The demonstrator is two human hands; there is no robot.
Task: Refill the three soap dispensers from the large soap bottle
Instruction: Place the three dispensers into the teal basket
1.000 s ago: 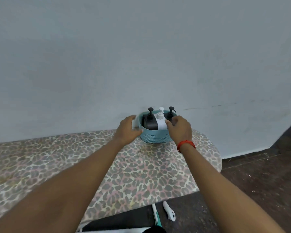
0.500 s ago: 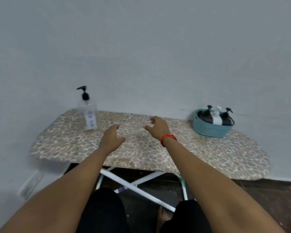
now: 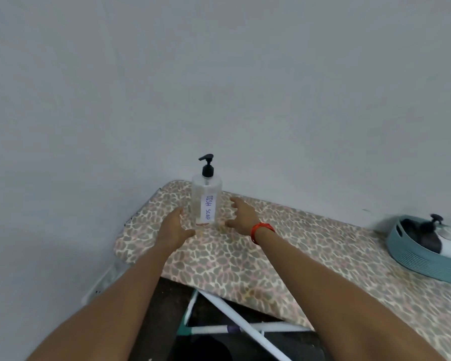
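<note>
Both hands open, nothing held: left hand point(image 3: 173, 227) and right hand point(image 3: 241, 213) flank the large soap bottle point(image 3: 206, 201) standing upright near the surface's point(image 3: 258, 256) far-left end. Clear smooth plastic, probably slippery — grip the body, not the pump.

A clear soap bottle point(image 3: 206, 201) with a black pump and white label stands on a leopard-print board cover point(image 3: 271, 256) in beige, grey and pink. An orange-red wristband point(image 3: 261, 230) circles one wrist. At far right sits a teal ribbed basket point(image 3: 422, 261).
</note>
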